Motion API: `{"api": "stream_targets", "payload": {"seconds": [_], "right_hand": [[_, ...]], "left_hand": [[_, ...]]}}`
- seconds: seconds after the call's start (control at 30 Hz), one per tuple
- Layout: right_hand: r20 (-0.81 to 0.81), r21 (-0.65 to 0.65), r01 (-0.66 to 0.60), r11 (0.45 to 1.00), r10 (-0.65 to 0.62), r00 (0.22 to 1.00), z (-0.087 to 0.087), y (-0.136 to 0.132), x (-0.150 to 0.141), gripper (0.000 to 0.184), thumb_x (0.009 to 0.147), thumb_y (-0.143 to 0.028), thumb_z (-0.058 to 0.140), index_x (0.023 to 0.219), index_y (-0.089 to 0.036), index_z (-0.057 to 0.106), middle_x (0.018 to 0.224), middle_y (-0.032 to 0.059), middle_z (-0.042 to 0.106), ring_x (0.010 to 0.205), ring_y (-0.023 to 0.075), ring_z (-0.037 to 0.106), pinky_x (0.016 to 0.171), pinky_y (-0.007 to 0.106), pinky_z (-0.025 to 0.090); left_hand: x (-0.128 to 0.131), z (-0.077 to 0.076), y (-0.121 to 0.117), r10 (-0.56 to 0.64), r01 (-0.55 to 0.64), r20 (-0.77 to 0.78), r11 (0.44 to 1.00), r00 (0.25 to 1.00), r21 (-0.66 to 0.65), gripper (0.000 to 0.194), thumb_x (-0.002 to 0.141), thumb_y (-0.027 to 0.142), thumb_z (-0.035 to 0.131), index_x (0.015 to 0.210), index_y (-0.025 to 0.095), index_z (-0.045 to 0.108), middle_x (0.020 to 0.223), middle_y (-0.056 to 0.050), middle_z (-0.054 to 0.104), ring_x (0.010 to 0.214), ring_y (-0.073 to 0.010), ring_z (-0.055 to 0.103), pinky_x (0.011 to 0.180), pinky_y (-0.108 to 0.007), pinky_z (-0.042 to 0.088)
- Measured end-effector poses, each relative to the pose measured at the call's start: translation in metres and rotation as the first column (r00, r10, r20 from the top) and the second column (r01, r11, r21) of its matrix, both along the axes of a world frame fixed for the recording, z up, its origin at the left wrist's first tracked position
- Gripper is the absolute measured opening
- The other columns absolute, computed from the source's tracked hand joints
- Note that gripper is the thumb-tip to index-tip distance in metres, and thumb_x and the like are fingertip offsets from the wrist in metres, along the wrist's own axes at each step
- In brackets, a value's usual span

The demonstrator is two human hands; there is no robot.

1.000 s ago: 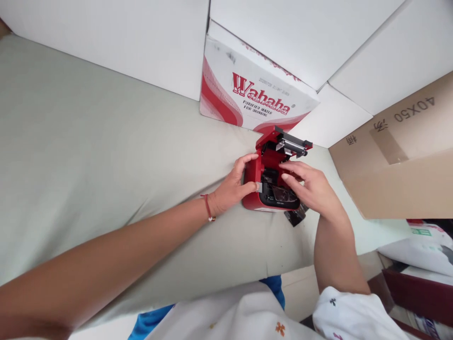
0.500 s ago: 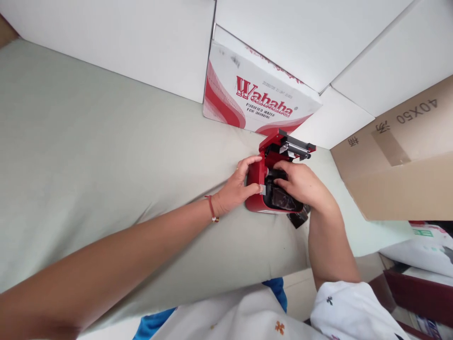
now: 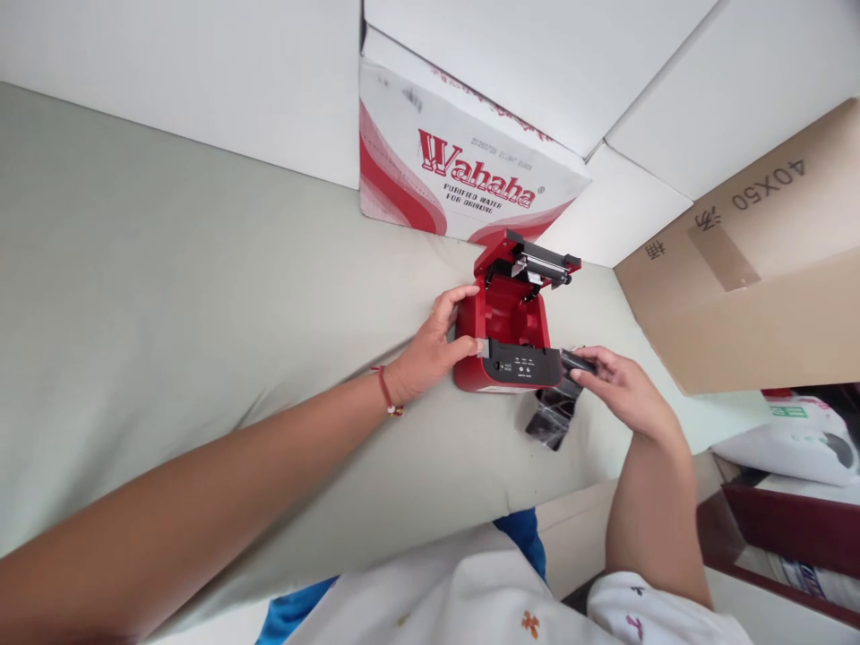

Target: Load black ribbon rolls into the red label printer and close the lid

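A small red printer (image 3: 514, 315) stands on the cloth-covered surface with its lid (image 3: 537, 260) tilted up. Its red inside is exposed behind a black front panel (image 3: 524, 364) with small buttons. My left hand (image 3: 434, 351) grips the printer's left side, thumb at the front corner and fingers toward the back. Just off the printer's right front corner, my right hand (image 3: 622, 385) pinches a black ribbon roll (image 3: 579, 361) between thumb and fingers. Shiny black film (image 3: 554, 419) hangs from the roll and lies crumpled on the cloth.
Behind the printer, a white and red Wahaha water carton (image 3: 470, 170) leans against white panels (image 3: 202, 81). A brown cardboard box (image 3: 745, 260) stands at the right. Pale green cloth (image 3: 269, 260) covers the surface. A dark red shelf (image 3: 786, 515) with bags is at lower right.
My right hand has come out of the printer and moved right, bringing the black roll and film out with it. My left hand stays on the printer. The view has shifted slightly.
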State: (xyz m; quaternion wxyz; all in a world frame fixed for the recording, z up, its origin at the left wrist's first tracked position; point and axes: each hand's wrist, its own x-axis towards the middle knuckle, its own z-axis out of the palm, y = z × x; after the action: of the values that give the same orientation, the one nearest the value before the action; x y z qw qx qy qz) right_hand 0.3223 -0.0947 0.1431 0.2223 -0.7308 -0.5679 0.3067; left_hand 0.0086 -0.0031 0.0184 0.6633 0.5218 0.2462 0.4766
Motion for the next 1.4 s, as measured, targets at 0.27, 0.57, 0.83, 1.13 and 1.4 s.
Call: {"api": "stream_targets", "payload": {"seconds": [0.27, 0.57, 0.83, 1.13, 1.4], "right_hand": [[0.271, 0.145, 0.131, 0.981, -0.166, 0.948, -0.034, 0.009, 0.019, 0.057, 0.089, -0.056, 0.072, 0.128, -0.017, 0.083, 0.116, 0.0145, 0.081, 0.076, 0.02, 0.064, 0.083, 0.044, 0.06], [0.381, 0.174, 0.13, 0.976, -0.189, 0.905, -0.063, 0.01, 0.032, 0.037, 0.09, -0.045, 0.067, 0.109, -0.02, 0.086, 0.116, 0.0117, 0.079, 0.081, 0.0208, 0.065, 0.092, 0.044, 0.061], [0.514, 0.18, 0.175, 0.968, -0.244, 0.822, -0.063, 0.02, 0.048, 0.058, 0.091, -0.044, 0.067, 0.138, -0.013, 0.083, 0.137, 0.0209, 0.076, 0.085, 0.024, 0.07, 0.107, 0.052, 0.061], [0.618, 0.011, 0.222, 0.975, -0.181, 0.765, -0.042, 0.008, 0.058, 0.037, 0.088, -0.037, 0.072, 0.116, -0.02, 0.089, 0.11, 0.0155, 0.087, 0.098, 0.0329, 0.079, 0.093, 0.047, 0.062], [0.363, -0.091, -0.462, 0.882, 0.461, 0.81, 0.116, -0.034, 0.029, 0.031, 0.104, -0.051, 0.078, 0.13, -0.039, 0.09, 0.121, 0.0049, 0.091, 0.085, 0.0252, 0.086, 0.06, 0.033, 0.066]], "left_hand": [[0.001, -0.002, 0.002, -0.015, 0.015, 0.018, 1.0, 1.0, 0.009, 0.08, 0.086, 0.035, 0.082, 0.158, 0.036, 0.048, 0.183, -0.007, 0.045, 0.17, -0.0365, 0.046, 0.147, -0.064, 0.035], [0.0, -0.008, 0.002, 0.008, -0.008, -0.004, 0.999, 1.0, 0.034, 0.078, 0.088, 0.03, 0.081, 0.16, 0.037, 0.051, 0.177, -0.007, 0.049, 0.161, -0.0352, 0.053, 0.145, -0.066, 0.038], [-0.001, -0.009, -0.002, -0.004, 0.004, -0.02, 1.0, 1.0, 0.026, 0.078, 0.091, 0.033, 0.08, 0.162, 0.038, 0.049, 0.179, -0.008, 0.049, 0.164, -0.0356, 0.051, 0.145, -0.066, 0.04], [-0.002, -0.007, -0.009, 0.038, -0.035, -0.05, 0.997, 0.998, 0.064, 0.078, 0.094, 0.036, 0.078, 0.164, 0.034, 0.044, 0.182, -0.011, 0.045, 0.173, -0.0356, 0.043, 0.151, -0.067, 0.029], [-0.003, -0.015, -0.014, 0.052, -0.046, -0.068, 0.995, 0.996, 0.093, 0.078, 0.098, 0.038, 0.078, 0.167, 0.038, 0.042, 0.185, -0.011, 0.038, 0.178, -0.0372, 0.036, 0.152, -0.07, 0.025]]}}
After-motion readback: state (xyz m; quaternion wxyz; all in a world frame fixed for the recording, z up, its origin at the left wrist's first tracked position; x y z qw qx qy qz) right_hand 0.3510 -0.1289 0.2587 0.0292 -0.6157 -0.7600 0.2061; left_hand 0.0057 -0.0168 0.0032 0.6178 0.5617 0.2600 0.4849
